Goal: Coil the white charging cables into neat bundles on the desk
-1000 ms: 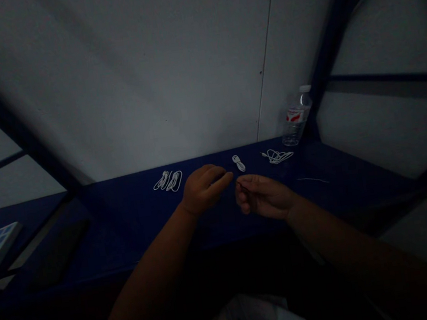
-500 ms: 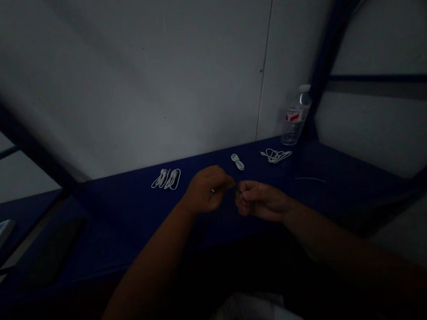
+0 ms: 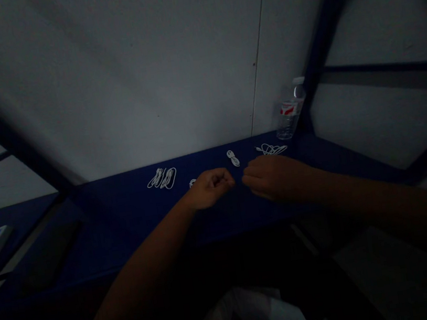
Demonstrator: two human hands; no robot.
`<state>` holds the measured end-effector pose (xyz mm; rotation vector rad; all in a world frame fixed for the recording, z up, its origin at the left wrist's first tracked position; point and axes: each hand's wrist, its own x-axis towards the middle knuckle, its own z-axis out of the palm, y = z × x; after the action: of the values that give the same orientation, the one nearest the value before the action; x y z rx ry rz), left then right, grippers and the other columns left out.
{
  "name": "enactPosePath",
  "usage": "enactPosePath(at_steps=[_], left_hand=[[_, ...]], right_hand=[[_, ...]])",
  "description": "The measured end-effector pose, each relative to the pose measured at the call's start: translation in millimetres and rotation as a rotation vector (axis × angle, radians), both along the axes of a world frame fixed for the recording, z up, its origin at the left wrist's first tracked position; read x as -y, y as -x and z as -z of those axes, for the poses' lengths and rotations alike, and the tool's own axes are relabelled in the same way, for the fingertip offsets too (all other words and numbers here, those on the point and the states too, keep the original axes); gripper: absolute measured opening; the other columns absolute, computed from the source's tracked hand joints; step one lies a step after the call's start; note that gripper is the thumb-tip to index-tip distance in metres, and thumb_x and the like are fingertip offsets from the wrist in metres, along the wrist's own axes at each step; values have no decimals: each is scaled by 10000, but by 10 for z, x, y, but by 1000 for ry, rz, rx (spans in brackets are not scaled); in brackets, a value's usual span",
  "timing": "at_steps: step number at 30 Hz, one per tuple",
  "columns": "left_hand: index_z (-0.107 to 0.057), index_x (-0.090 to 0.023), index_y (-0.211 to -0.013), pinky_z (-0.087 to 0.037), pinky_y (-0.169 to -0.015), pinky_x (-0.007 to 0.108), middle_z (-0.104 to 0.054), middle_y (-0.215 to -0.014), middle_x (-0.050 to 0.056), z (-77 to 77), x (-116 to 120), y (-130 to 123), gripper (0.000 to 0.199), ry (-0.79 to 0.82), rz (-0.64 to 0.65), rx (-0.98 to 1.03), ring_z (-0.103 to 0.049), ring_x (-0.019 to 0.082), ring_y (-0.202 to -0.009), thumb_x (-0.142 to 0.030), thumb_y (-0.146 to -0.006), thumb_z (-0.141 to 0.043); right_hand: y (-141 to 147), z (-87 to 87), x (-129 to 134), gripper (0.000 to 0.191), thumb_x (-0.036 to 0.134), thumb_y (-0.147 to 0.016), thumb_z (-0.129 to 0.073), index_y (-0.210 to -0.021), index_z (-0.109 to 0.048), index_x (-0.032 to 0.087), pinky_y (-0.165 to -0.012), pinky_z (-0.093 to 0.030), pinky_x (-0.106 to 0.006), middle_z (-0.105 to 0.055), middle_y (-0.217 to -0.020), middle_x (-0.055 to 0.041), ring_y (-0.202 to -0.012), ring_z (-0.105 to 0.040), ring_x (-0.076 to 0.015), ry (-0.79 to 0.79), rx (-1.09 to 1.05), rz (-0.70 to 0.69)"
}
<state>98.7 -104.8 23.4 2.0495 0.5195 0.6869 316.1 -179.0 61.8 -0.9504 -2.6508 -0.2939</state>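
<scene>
Blue shelf [image 3: 126, 217], water bottle [image 3: 289, 115] at 1 o'clock. Left hand [image 3: 211, 188] and right hand [image 3: 275, 176] stand just apart, both curled narrow as if for fine work; any held item cannot be told. Small white cable coil [image 3: 233, 158] lies at 12 o'clock, within easy reach.

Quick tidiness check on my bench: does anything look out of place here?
The white cable just beyond the right hand lies in a loose tangle, unlike the tighter neat coil beside it. Nothing looks spilled, and the water bottle stands upright.
</scene>
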Motion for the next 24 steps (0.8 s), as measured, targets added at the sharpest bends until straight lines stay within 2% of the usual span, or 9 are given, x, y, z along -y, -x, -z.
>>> enactPosePath(at_steps=[3, 6, 8, 11, 13, 15, 17, 20, 24], left_hand=[[-599, -152, -808, -328, -522, 217, -533, -645, -16, 14, -65, 35, 215, 133, 40, -13, -430, 79, -536, -365, -837, -615], [-600, -144, -825, -335, -522, 206, -536, -645, -19, -1, -111, 98, 221, 79, 26, -53, -441, 75, -534, -363, -853, -607], [-605, -141, -836, -364, -550, 211, -564, -676, -6, -24, -111, 131, 202, -99, 11, -81, -483, 84, -573, -336, -877, -580], [-623, -146, -873, -409, -620, 235, -615, -751, 23, -69, -64, 150, 164, -472, 32, -143, -547, 111, -664, -278, -910, -533], [-632, -153, -908, -432, -673, 256, -637, -807, 45, -99, -19, 150, 154, -688, 47, -174, -574, 132, -731, -232, -925, -501], [-639, -160, -924, -441, -700, 269, -638, -831, 59, -121, 20, 149, 168, -860, 50, -197, -578, 147, -774, -186, -928, -473], [-647, -168, -914, -432, -682, 274, -618, -796, 56, -136, 48, 154, 194, -1027, 44, -210, -558, 152, -756, -151, -923, -454], [-656, -182, -920, -408, -637, 284, -581, -731, 40, -152, 82, 165, 216, -1266, 41, -193, -512, 153, -695, -137, -924, -445], [-639, -201, -1025, -411, -646, 290, -608, -767, 28, -190, 162, 181, 174, -1451, 61, -120, -515, 148, -708, -191, -948, -483]], right_hand=[[25, 26, -25, 181, 102, -889, -475, -770, -595, 167, -720, -361, -337, -611, -776, -95, -744, -516, -191, -37, 8, -30], [-17, 143, -157, 115, 243, -898, -561, -852, -632, 165, -751, -399, -337, -638, -848, -87, -792, -548, -191, 146, -264, 12], [-63, 251, -281, 224, 377, -905, -578, -938, -651, 168, -753, -433, -328, -658, -899, -77, -813, -578, -184, 398, -571, 51], [-105, 422, -434, 422, 540, -920, -509, -952, -661, 149, -702, -473, -304, -685, -896, -86, -797, -630, -177, 939, -939, 90], [-103, 512, -470, 479, 584, -907, -509, -902, -658, 128, -641, -484, -287, -692, -843, -97, -730, -650, -173, 1285, -998, 118], [-84, 560, -450, 446, 558, -886, -563, -855, -645, 122, -575, -481, -269, -680, -767, -85, -642, -641, -159, 1510, -986, 114], [-63, 568, -400, 364, 489, -864, -618, -811, -622, 129, -517, -466, -246, -653, -699, -53, -572, -616, -139, 1614, -1017, 67], [-45, 545, -319, 276, 398, -852, -644, -768, -589, 140, -473, -453, -220, -622, -654, -27, -538, -596, -123, 1682, -1034, 16], [-44, 546, -230, 258, 363, -861, -625, -747, -563, 140, -457, -473, -222, -604, -636, -22, -522, -590, -124, 1752, -982, -47]])
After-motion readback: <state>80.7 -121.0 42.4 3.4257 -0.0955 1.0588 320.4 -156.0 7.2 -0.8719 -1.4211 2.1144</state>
